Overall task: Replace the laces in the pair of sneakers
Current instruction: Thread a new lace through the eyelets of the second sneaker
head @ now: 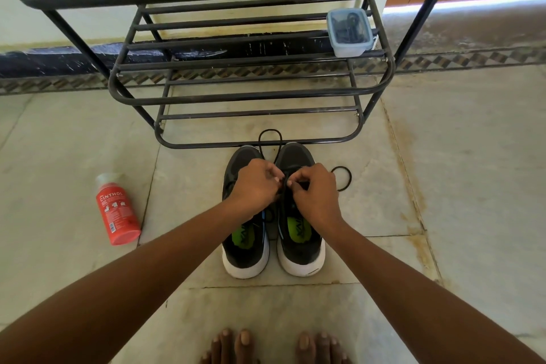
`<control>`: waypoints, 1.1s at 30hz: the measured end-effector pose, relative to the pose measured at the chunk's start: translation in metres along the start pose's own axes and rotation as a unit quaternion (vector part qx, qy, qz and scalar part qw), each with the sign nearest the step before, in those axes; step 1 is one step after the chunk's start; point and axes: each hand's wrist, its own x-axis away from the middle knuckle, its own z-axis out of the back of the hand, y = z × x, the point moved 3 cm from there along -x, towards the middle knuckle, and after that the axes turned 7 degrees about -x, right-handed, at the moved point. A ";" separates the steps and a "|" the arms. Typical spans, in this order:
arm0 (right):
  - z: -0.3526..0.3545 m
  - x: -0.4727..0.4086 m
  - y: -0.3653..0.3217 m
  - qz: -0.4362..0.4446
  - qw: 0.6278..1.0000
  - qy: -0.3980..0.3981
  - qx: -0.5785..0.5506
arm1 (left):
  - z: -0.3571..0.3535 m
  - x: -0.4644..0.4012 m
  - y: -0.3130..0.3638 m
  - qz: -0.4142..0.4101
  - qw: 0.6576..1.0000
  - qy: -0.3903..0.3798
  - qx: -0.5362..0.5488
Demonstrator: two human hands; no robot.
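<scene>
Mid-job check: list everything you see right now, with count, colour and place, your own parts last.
sneakers: two, black with white soles and green insoles, side by side on the floor below the rack
lace: one, black, loops past the toes
shoe rack: one, black metal, against the wall
box: one, clear with dark contents, on a rack shelf at right
bottle: one, red, lying on the floor at left
left hand: pinches the lace
right hand: pinches the lace
toes: bare, bottom edge

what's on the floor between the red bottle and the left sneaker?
Nothing: head view shows bare grey floor tile between the red plastic Cinthol bottle lying on its side and the left black white-soled sneaker.
</scene>
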 end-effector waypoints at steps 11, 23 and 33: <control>0.030 0.041 -0.014 0.069 0.993 0.068 0.068 | 0.025 -0.010 0.025 -0.061 0.983 0.054 -0.163; 0.025 0.044 0.006 0.046 0.999 0.009 0.015 | 0.096 -0.005 0.005 -0.305 0.801 0.059 -0.511; 0.025 0.046 0.003 0.044 0.999 0.015 0.024 | 0.114 0.024 0.037 -0.247 0.966 0.079 -0.024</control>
